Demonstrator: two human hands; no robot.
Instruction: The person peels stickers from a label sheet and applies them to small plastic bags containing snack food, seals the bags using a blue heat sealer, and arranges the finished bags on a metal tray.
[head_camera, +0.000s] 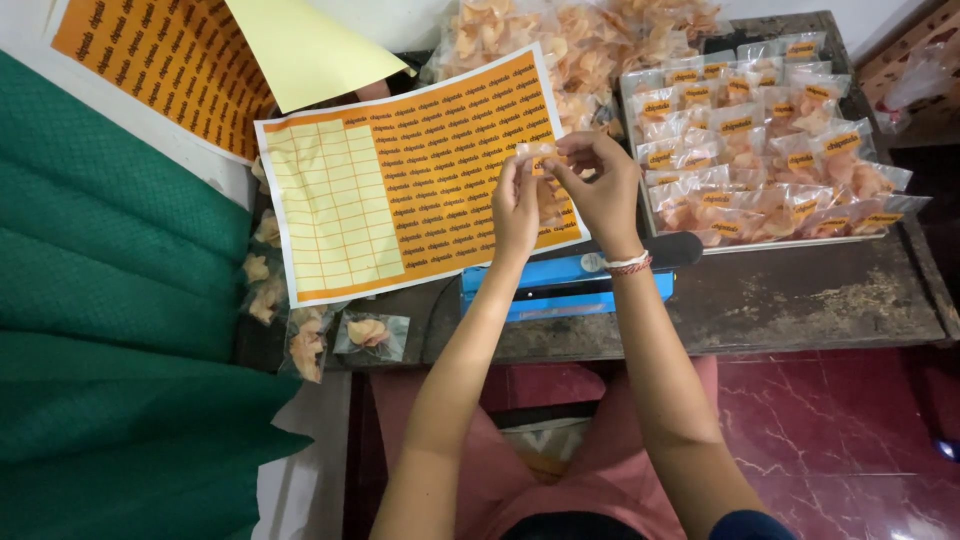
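Both hands are raised over a low dark table (800, 300). My left hand (515, 205) and my right hand (598, 185) pinch a small clear packet of orange crackers (545, 175) between their fingertips, with a small orange label at its top edge. Beneath the hands lies a sticker sheet (420, 150), orange labels on its right part and bare yellow backing on its left. A blue heat sealer (565, 285) sits just below my wrists at the table's near edge.
A tray (780, 243) of several labelled cracker packets stands at the right. A large bag of loose crackers (580, 40) lies at the back. Unlabelled packets (370, 333) lie at the left near green cloth (110, 300). Another sticker sheet (160, 60) is at top left.
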